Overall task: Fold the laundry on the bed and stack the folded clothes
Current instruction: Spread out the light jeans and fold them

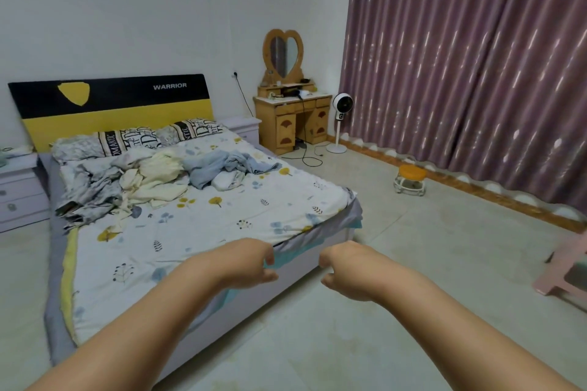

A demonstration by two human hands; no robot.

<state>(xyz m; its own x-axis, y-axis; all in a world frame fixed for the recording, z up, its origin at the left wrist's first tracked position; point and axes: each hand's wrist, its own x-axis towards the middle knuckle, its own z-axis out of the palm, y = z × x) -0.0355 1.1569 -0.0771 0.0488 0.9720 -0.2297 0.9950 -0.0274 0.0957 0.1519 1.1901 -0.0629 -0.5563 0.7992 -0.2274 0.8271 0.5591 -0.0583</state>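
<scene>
Both hands are held out in front of the person with nothing in them: the left hand (251,263) hangs over the foot corner of the bed (222,320) with its fingers loosely curled and drooping, and the right hand (344,270) hangs just beside it over the floor (413,263), fingers likewise slack and holding nothing. Whether the left fingertips brush the bedsheet (197,225) at the corner I cannot tell. The laundry (165,178) lies well apart from both hands, up the bed and to the left, heaped in the upper half just below the pillows (136,140). It runs as a band across the width of the mattress: a grey patterned piece at the left edge, cream and white garments in the middle, a pale blue one toward the right. Nothing in it looks folded yet and no stack is started, so the task appears to be at its very beginning. The left hand is the nearer one, since it is already over the bed, and the reach would go forward and leftward across the bare lower stretch of the floral sheet, which looks like the natural place to spread and fold. Behind the pillows stands a black and yellow headboard (111,105); a wooden dressing table (292,124) with a heart-shaped mirror (284,54), a white fan (342,105), a small orange stool (411,179) and mauve curtains (476,57) fill the right side of the room.
</scene>
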